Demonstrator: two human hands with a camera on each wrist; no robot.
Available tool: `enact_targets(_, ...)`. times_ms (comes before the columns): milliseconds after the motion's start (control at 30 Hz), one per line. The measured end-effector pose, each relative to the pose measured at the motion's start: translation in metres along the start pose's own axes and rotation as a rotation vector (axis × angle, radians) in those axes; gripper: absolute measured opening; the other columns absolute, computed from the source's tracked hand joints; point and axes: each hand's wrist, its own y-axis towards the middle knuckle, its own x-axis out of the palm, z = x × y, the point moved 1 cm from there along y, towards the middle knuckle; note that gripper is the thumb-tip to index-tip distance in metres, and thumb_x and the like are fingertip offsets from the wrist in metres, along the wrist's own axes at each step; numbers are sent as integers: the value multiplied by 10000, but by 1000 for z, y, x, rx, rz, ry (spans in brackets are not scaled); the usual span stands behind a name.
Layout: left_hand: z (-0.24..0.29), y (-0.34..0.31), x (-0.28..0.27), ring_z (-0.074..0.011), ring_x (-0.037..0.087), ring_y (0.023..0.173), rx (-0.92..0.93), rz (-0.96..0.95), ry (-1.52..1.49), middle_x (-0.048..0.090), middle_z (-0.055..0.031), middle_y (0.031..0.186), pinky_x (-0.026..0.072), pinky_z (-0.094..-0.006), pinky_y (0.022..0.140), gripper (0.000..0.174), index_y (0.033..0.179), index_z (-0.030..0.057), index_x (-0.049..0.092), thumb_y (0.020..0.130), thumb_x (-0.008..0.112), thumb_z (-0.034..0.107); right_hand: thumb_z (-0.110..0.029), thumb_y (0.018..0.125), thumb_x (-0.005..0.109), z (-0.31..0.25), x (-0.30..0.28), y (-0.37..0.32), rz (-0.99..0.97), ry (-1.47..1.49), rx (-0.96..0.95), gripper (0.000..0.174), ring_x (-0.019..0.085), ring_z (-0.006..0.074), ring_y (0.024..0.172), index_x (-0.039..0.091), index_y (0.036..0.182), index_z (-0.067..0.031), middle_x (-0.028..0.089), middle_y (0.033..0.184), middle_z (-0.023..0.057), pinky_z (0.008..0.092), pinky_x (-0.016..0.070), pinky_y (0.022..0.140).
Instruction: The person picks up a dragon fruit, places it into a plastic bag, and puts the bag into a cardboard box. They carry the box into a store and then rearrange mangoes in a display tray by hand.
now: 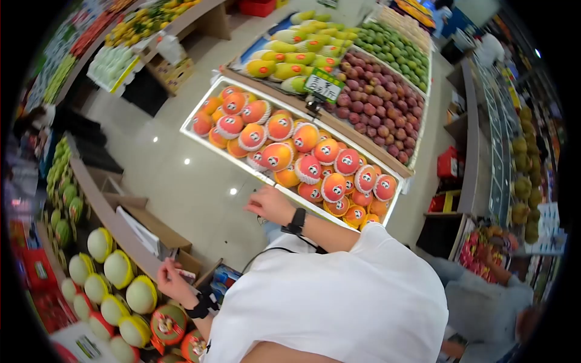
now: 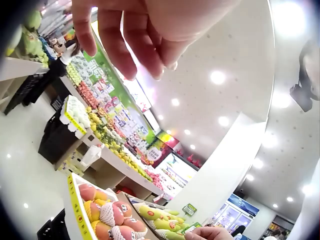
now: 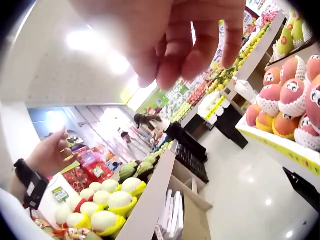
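Note:
My right hand (image 1: 270, 204) hovers at the near edge of a white box (image 1: 200, 136) of red-orange mangoes (image 1: 278, 156), many in foam nets with cartoon-face stickers. Nothing is in its loosely bent fingers (image 3: 172, 65). Lower left in the head view, my left hand (image 1: 173, 281) hangs beside pale round melons (image 1: 121, 269) in yellow foam nets. Its fingers (image 2: 112, 45) droop relaxed in the left wrist view and hold nothing. Each wrist carries a black strap with a small device.
Behind the mangoes lie long yellow-green fruits (image 1: 296, 51), dark red round fruits (image 1: 378, 100) and green fruits (image 1: 396, 48), with a price sign (image 1: 324, 85). Cardboard boxes (image 1: 151, 224) stand under the melon shelf. A person in grey (image 1: 484, 302) is at the right. Shiny floor (image 1: 175, 139) runs between the stands.

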Motion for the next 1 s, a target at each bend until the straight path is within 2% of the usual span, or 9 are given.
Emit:
enact_targets(67, 55, 29, 41, -98, 559, 695, 280, 123, 17, 617, -70, 810, 466, -242, 667, 159, 986, -38, 622, 875, 593, 71, -195, 763, 655, 7, 2, 22, 375, 181, -179, 114, 603, 269, 720, 638, 808, -91, 598, 678, 52, 368, 471, 728)
enact_targets(233, 36, 91, 69, -119, 572, 781, 19, -230, 127, 631, -83, 905, 465, -246, 726, 175, 1019, -14, 628, 862, 599, 59, -207, 774, 643, 25, -9, 39, 242, 232, -75, 128, 625, 249, 705, 655, 856, -109, 638, 730, 64, 362, 489, 621)
enact_targets(333, 43, 110, 113, -171, 584, 843, 363, -278, 143, 626, -90, 965, 472, -289, 768, 200, 1040, 7, 626, 845, 605, 46, -244, 806, 621, 32, -6, 34, 263, 67, 89, 148, 628, 250, 709, 661, 881, -124, 660, 805, 63, 351, 493, 628)
enact_targets(500, 27, 172, 171, -213, 571, 917, 442, -573, 100, 588, -91, 1089, 459, -313, 812, 235, 1067, 30, 619, 833, 608, 40, -211, 788, 638, 56, 8, 12, 305, -3, 366, 176, 625, 263, 767, 658, 941, -127, 652, 855, 68, 354, 503, 665)
enact_targets(633, 42, 223, 218, -224, 551, 988, 511, -776, 56, 577, -97, 1112, 452, -318, 832, 235, 1066, 41, 622, 832, 610, 46, -191, 764, 656, 68, 23, 1, 255, -48, 722, 227, 625, 291, 787, 657, 975, -105, 657, 876, 104, 395, 499, 704)
enact_targets(733, 49, 259, 249, -225, 548, 1012, 616, -933, 6, 562, -102, 1138, 450, -316, 841, 245, 1080, 41, 617, 835, 608, 49, -201, 765, 661, 70, 53, -2, 362, -35, 1036, 261, 624, 300, 824, 649, 1008, -104, 654, 895, 119, 412, 499, 738)
enact_targets(833, 43, 294, 275, -210, 545, 1033, 632, -1025, -22, 543, -97, 1168, 449, -312, 848, 256, 1099, 35, 608, 844, 600, 48, -219, 763, 668, 81, 92, 0, 507, 28, 1200, 300, 616, 298, 872, 634, 1041, -110, 646, 943, 128, 418, 498, 754)
enact_targets(900, 42, 306, 288, -191, 542, 1041, 556, -1118, -23, 533, -88, 1182, 450, -301, 847, 254, 1105, 22, 600, 853, 592, 47, -237, 762, 677, 87, 113, 0, 520, 0, 1275, 439, 589, 335, 947, 548, 1166, -121, 626, 1008, 157, 432, 489, 799)
enact_targets(1000, 38, 307, 309, -178, 542, 1035, 549, -1236, -48, 536, -83, 1170, 459, -287, 827, 243, 1100, 14, 599, 858, 584, 36, -226, 726, 720, 89, 126, 5, 804, 94, 1413, 710, 530, 373, 1041, 357, 1312, -59, 586, 1076, 207, 442, 447, 870)
